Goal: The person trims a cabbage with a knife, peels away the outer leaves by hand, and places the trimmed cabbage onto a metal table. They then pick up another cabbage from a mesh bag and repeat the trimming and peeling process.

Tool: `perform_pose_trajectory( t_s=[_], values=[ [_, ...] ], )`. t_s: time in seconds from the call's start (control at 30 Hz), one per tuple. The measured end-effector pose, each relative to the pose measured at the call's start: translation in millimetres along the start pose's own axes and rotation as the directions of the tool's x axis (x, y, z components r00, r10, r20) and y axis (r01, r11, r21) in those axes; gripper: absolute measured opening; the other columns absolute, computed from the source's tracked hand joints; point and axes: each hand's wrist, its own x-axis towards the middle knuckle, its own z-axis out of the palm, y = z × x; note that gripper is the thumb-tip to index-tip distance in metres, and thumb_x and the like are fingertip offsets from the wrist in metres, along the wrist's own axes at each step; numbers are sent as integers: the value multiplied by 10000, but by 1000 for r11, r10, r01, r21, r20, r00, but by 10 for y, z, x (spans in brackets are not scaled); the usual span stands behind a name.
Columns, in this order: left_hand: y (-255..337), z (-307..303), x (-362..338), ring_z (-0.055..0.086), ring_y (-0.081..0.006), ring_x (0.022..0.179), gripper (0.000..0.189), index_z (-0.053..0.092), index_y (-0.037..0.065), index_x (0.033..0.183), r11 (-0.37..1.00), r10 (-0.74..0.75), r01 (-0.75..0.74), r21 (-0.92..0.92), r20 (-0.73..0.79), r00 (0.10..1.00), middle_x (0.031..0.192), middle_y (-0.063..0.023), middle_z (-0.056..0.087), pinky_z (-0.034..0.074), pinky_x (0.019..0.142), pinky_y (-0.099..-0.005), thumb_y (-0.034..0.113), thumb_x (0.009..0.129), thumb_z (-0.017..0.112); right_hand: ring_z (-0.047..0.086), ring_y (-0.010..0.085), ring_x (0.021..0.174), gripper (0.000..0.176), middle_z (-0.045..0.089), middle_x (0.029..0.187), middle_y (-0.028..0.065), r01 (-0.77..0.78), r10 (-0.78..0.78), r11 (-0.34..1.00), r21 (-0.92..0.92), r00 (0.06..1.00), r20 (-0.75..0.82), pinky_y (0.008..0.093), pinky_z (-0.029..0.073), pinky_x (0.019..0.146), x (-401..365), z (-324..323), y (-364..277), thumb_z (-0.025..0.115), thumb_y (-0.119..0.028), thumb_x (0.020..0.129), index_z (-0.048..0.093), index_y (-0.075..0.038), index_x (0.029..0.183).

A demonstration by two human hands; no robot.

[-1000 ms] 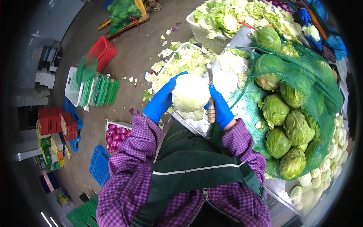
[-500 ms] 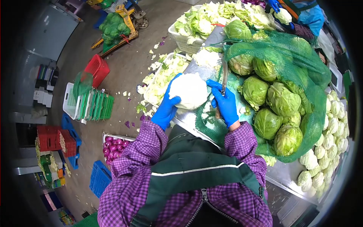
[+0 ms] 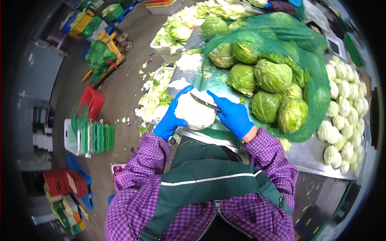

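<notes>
A pale, peeled cabbage (image 3: 194, 114) sits in front of me at the table's near edge. My left hand (image 3: 171, 117), in a blue glove, grips it from the left side with the thumb low on its front. In my blue-gloved right hand (image 3: 234, 116) is a knife (image 3: 203, 101), its blade lying across the cabbage's upper right. A loose white leaf (image 3: 179, 83) rests just beyond the cabbage. To the right of my right hand, whole green cabbages (image 3: 273, 76) lie in an opened green net bag (image 3: 317, 92).
Peeled cabbages (image 3: 343, 104) are heaped at the table's right end. Left of the table, a crate (image 3: 168, 54) and another container hold leaf trimmings (image 3: 155, 94). Green baskets (image 3: 100, 138) and a red crate (image 3: 91, 102) stand on the floor. Another person's sleeve (image 3: 283, 5) shows at the top.
The knife has swung from pointing away, apart from the cabbage, to lying across it. My right hand has moved in against the cabbage. The view has shifted to the right.
</notes>
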Motion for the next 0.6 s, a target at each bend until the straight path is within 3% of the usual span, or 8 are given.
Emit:
perform_pose_trajectory(
  t_s=[0.13,0.2,0.23,0.27,0.33,0.37,0.53,0.6],
  values=[
    [-110,83,83,425,-229,1263,1088,323,38,1404,990,-46,63,-127,129,991,1362,-95,447,309,1078,-372,370,517,860,634,257,712,661,609,906,64,-52,48,991,-123,998,-35,377,493,526,-234,-33,71,584,-113,777,388,-259,1391],
    [-367,-53,101,429,-227,1264,1008,322,14,1398,971,11,-69,230,243,970,1375,-109,443,316,1076,-377,355,592,824,633,279,727,606,618,923,76,-273,274,929,-249,961,-32,385,499,543,-429,63,329,578,-104,787,445,-264,1356],
    [-194,110,2,411,-219,1281,949,307,-1,1404,991,1,36,-132,274,962,1411,-126,405,307,1081,-368,341,659,785,640,244,683,525,644,1037,69,-288,280,942,-173,957,-72,360,501,550,-583,204,581,583,-120,831,486,-228,1336],
    [26,246,-58,411,-219,1281,949,307,-1,1404,990,1,38,-135,278,961,1411,-126,405,307,1081,-368,341,659,785,640,244,683,525,644,1037,69,-292,283,940,-176,956,-73,360,501,550,-604,185,520,583,-120,831,486,-228,1336],
    [307,443,-167,374,-220,1309,939,278,10,1424,911,-333,342,-230,76,940,1437,-130,367,281,1096,-357,372,702,758,628,168,664,478,602,1221,75,-514,558,623,590,820,126,316,495,572,-686,19,248,601,-177,871,493,-147,1336],
    [187,391,-93,326,-225,1340,946,245,17,1441,909,-195,283,-308,287,938,1450,-125,344,249,1112,-352,367,719,747,613,111,718,544,531,1325,74,-335,491,504,796,870,55,255,483,637,-650,-72,85,614,-212,884,429,-72,1375],
    [106,582,49,401,-278,1290,981,172,87,1474,819,-240,404,-407,396,886,1471,-136,282,388,1023,-420,330,724,755,485,21,610,764,576,1238,51,-1,494,347,938,850,-182,185,415,549,-811,-124,-12,633,-425,844,318,-36,1420],
    [59,657,123,489,-309,1214,1044,161,129,1481,794,-251,475,-379,509,824,1465,-143,282,484,928,-451,291,673,801,461,65,549,652,593,888,21,-1,682,-229,973,713,161,200,392,487,-1243,44,182,542,-525,881,432,-56,1320]
  ],
)
